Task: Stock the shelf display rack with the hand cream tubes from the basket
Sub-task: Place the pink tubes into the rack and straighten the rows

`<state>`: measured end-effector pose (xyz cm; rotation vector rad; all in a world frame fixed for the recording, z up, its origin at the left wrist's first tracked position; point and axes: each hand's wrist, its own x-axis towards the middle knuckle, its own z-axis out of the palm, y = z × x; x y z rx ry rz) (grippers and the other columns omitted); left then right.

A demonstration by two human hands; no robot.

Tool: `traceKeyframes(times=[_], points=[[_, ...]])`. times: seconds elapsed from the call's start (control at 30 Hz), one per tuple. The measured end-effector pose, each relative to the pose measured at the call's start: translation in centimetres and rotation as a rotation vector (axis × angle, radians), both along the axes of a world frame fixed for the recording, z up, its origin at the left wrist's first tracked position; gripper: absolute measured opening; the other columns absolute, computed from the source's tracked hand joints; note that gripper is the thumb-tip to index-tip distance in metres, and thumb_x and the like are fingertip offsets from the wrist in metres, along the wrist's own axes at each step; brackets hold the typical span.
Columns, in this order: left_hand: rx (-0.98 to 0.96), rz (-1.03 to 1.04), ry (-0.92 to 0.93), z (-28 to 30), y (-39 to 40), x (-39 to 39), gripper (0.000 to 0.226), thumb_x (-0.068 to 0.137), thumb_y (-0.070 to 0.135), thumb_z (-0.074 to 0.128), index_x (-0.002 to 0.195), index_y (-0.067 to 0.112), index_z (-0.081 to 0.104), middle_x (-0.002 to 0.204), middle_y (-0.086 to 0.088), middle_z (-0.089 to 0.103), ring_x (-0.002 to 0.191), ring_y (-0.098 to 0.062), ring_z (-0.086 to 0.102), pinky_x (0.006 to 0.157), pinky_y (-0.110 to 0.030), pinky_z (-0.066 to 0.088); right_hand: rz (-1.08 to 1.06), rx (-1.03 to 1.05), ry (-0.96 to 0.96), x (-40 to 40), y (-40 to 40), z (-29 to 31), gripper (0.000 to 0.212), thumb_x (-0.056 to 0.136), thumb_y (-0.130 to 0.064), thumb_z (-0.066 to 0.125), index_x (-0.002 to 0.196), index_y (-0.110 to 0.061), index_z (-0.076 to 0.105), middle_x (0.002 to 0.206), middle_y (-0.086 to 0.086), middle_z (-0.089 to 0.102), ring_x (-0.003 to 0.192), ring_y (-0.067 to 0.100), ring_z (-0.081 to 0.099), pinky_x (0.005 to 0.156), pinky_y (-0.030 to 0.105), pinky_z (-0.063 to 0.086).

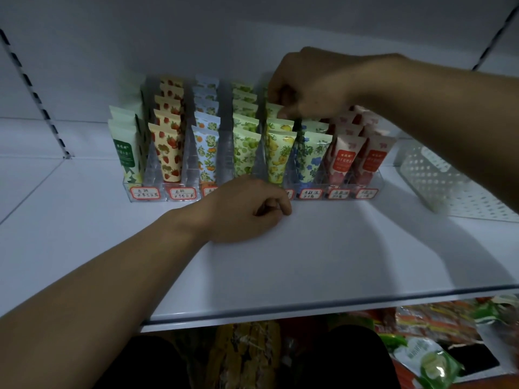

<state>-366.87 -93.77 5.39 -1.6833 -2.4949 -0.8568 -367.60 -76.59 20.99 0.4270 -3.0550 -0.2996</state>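
Note:
A clear plastic display rack (311, 194) stands on the white shelf, its lanes filled with upright hand cream tubes in strawberry (168, 153), orange-blossom, green, lemon (278, 155), blue-flower and red (343, 158) prints. My right hand (309, 85) reaches over the back of the lemon lane, fingers pinched on the top edge of a lemon tube (273, 109) there. My left hand (247, 209) rests curled on the shelf against the rack's front edge, with nothing visible in it. The white perforated basket (427, 175) sits at the right, partly hidden behind my right forearm.
The white shelf board (309, 262) stretches toward me to its front lip. Slotted uprights run up the back wall at left and right. Below the shelf lie colourful snack packets (429, 363).

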Motion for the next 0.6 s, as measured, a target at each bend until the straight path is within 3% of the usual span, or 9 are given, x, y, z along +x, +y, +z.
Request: traceKeyframes(times=[0.2,0.27,0.33,0.4,0.6], points=[[-0.004,0.007,-0.003,0.1,0.1,0.0,0.019,0.093,0.014,0.060,0.103,0.024,0.072,0.059,0.023,0.053,0.062,0.005,0.056,0.056,-0.006,0.033,0.136,0.077,0.001,-0.3,0.2,0.3,0.021,0.093,-0.025,0.070,0.113,-0.017,0.068,0.103,0.002,0.070,0.094,0.023,0.066,0.089,0.046,0.054],[-0.007,0.006,-0.005,0.1,0.1,-0.1,0.018,0.093,0.015,0.059,0.103,0.024,0.072,0.059,0.024,0.054,0.062,0.005,0.055,0.056,-0.007,0.033,0.141,-0.014,0.005,-0.1,0.7,0.7,0.016,0.092,-0.028,0.071,0.106,-0.023,0.069,0.097,-0.006,0.070,0.090,0.016,0.066,0.088,0.037,0.052],[-0.008,0.010,-0.003,0.0,0.1,-0.1,0.019,0.093,0.016,0.059,0.103,0.025,0.072,0.059,0.022,0.054,0.061,0.004,0.055,0.055,-0.009,0.033,0.174,-0.144,0.124,-0.2,1.1,1.3,0.014,0.093,-0.033,0.069,0.101,-0.022,0.070,0.093,-0.009,0.070,0.084,0.011,0.066,0.085,0.029,0.048],[-0.010,0.015,-0.006,0.0,0.1,-0.1,0.019,0.093,0.016,0.059,0.104,0.025,0.072,0.059,0.021,0.054,0.061,0.003,0.055,0.055,-0.009,0.033,0.181,-0.155,0.226,-0.8,1.3,1.5,0.016,0.095,-0.031,0.067,0.102,-0.019,0.072,0.095,-0.006,0.070,0.085,0.013,0.065,0.084,0.027,0.044],[-0.014,0.009,-0.003,0.0,0.0,-0.1,0.018,0.094,0.017,0.059,0.104,0.025,0.072,0.066,0.017,0.059,0.064,0.001,0.057,0.056,-0.011,0.035,0.101,-0.045,0.089,-2.3,0.8,0.6,0.031,0.092,-0.022,0.071,0.121,-0.011,0.068,0.115,0.006,0.070,0.095,0.015,0.061,0.088,0.027,0.044]])
